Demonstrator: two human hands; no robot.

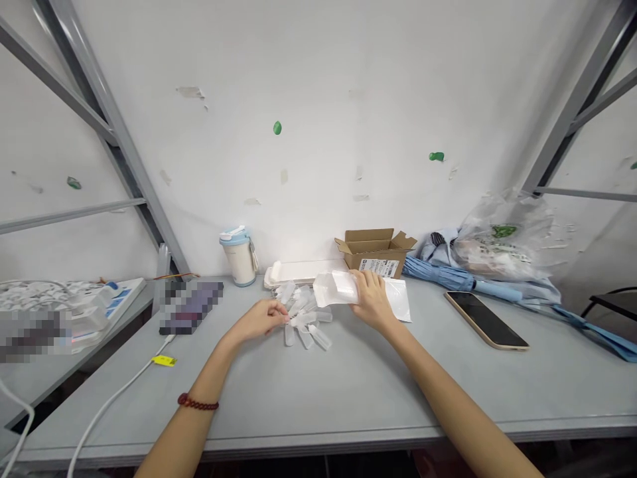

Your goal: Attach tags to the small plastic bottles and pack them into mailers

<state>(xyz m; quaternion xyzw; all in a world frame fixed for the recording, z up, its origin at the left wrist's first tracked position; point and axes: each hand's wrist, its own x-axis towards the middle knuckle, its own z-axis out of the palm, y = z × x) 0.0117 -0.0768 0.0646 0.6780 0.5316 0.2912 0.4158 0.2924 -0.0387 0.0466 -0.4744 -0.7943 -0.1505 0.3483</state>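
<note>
My right hand [372, 295] is wrapped around an open white box [338, 289], tilted so its mouth faces left. Beneath that mouth lies a loose pile of small translucent plastic vials [303, 318]. At the pile's left edge, the bent fingers of my left hand [261, 318] close on one of the vials, mostly hidden by the fingertips. To the right of my right hand a flat white packet [399, 300] shows; the hand covers its left part. Several flat white cartons [303, 271] are stacked behind the pile.
An open cardboard box [375, 252] stands by the wall, with a lidded cup [239, 255] to the left. A phone [485, 320], a folded blue umbrella [448, 271] and a plastic bag [502, 239] lie right. A dark device [199, 305] with a white cable [119, 392] lies left.
</note>
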